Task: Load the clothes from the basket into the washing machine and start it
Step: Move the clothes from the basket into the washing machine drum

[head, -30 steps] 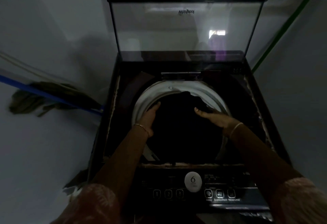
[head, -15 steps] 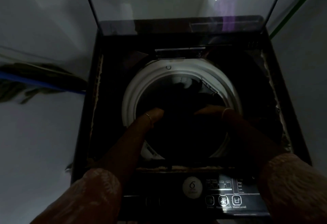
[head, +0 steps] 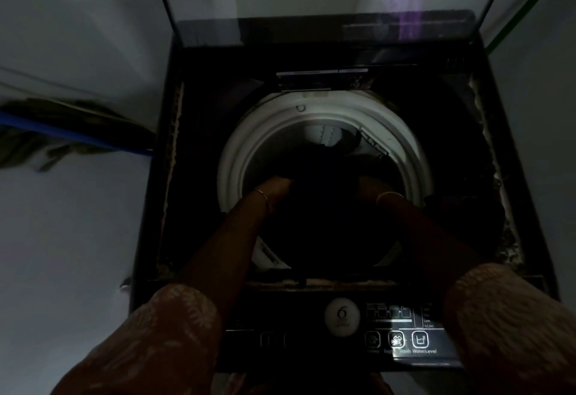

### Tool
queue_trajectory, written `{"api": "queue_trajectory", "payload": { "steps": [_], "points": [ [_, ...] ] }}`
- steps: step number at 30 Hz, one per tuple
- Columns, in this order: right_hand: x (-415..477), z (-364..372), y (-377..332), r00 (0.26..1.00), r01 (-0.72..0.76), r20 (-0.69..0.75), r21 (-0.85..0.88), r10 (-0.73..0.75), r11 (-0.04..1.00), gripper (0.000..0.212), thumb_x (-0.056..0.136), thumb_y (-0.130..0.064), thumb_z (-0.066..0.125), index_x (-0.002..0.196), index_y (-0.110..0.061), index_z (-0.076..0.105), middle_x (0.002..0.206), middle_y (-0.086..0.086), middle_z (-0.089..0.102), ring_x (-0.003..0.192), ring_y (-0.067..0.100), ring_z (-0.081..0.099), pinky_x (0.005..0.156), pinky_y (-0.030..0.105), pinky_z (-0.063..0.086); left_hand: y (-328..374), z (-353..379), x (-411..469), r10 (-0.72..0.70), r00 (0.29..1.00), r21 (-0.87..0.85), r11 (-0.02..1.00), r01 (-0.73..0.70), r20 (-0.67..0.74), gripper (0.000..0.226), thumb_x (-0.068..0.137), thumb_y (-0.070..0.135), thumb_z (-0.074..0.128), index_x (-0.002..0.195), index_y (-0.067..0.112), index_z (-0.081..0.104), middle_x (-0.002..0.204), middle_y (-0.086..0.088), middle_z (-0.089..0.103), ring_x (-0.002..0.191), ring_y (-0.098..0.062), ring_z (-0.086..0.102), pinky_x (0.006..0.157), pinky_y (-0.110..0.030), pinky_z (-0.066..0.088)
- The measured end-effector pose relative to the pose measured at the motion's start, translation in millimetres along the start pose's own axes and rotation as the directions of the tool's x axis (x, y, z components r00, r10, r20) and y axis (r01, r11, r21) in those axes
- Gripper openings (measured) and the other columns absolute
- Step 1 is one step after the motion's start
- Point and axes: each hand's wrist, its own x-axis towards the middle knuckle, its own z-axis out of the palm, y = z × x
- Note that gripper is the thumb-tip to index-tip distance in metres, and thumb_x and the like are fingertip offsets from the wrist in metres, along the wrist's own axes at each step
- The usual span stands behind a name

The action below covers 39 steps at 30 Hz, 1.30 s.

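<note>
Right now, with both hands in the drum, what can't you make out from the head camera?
All from the head view:
Left hand: fingers sunk into the dark clothes, grip unclear.
Right hand: same, lost in shadow past the bangle.
Load: one black mass in the drum, count unreadable.
Basket: outside the frame.
Control panel: left buttons too dim to read.

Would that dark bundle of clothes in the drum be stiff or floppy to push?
Probably floppy: the dark clothes slump shapelessly inside the white drum rim. Likely yielding, since the left hand and right hand seem sunk into them.
</note>
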Motion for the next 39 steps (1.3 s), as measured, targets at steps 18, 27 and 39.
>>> {"api": "queue_trajectory", "payload": {
  "steps": [18, 27, 39],
  "points": [
    [-175, -60, 2, 0.808, 0.499, -0.589, 0.702, 0.019, 0.508, 0.015, 0.094, -0.007, 0.056, 0.105, -0.004, 0.066, 0.092, 0.005, 0.069, 0.081, 0.013, 0.064, 0.067, 0.013, 0.052, 49, 85, -105, 0.442, 0.882, -0.315, 0.871, -0.378, 0.165, 0.032, 0.100, 0.026, 0.037, 0.122, 0.016, 0.059, 0.116, 0.001, 0.065, 0.103, -0.015, 0.061, 0.089, -0.025, 0.043],
    [-244, -85, 109, 0.661, 0.596, -0.686, 0.727, 0.306, 0.341, 0.013, 0.094, -0.003, 0.053, 0.095, -0.005, 0.066, 0.077, 0.001, 0.067, 0.060, 0.001, 0.063, 0.061, 0.017, 0.051, 66, 203, -142, 0.500, 0.796, -0.272, 0.863, -0.426, 0.341, 0.025, 0.098, 0.022, 0.044, 0.112, 0.015, 0.064, 0.115, -0.002, 0.069, 0.106, -0.018, 0.064, 0.087, -0.028, 0.049],
    [-260, -98, 320, 0.737, 0.470, -0.546, 0.837, 0.397, 0.279, 0.018, 0.095, 0.000, 0.049, 0.106, 0.007, 0.061, 0.093, 0.014, 0.062, 0.071, 0.012, 0.057, 0.053, 0.006, 0.046, 53, 430, -119, 0.297, 0.861, -0.092, 0.954, -0.285, 0.413, 0.034, 0.099, 0.026, 0.045, 0.128, 0.013, 0.054, 0.127, -0.005, 0.059, 0.116, -0.019, 0.052, 0.092, -0.029, 0.043]
  ]
}}
